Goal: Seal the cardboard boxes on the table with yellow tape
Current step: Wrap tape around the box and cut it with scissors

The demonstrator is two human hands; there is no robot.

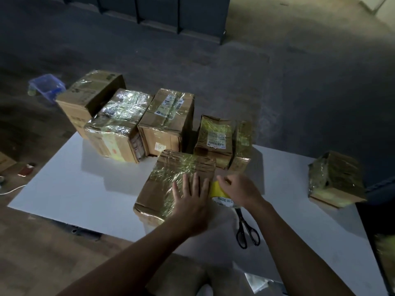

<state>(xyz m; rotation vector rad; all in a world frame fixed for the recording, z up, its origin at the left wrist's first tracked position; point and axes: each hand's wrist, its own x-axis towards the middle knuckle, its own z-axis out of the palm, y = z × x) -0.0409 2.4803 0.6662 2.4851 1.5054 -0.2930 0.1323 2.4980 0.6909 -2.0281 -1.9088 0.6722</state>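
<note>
Left hand (192, 202) lies flat, fingers spread, on the nearest cardboard box (168, 184) on the table (85, 189); right hand (241, 189), just beside it, curls its fingers round the yellow tape roll (217, 190), near black scissors (245, 229).

Near box (171, 184) centre of table (74, 189), top partly taped; yellow tape (215, 189) against its right side; five taped boxes (166, 118) far edge; lone box (335, 180) right edge.

Black scissors (245, 229) lie flat, closed, handles nearest the camera; crumpled clear plastic (256, 282) lies just nearer than them; far to their left, on the floor (299, 71), a white cable (12, 190) and a small red-and-white object (26, 168); farther back-left, a blue plastic tub (47, 86); dark cabinets (160, 11) well behind.
</note>
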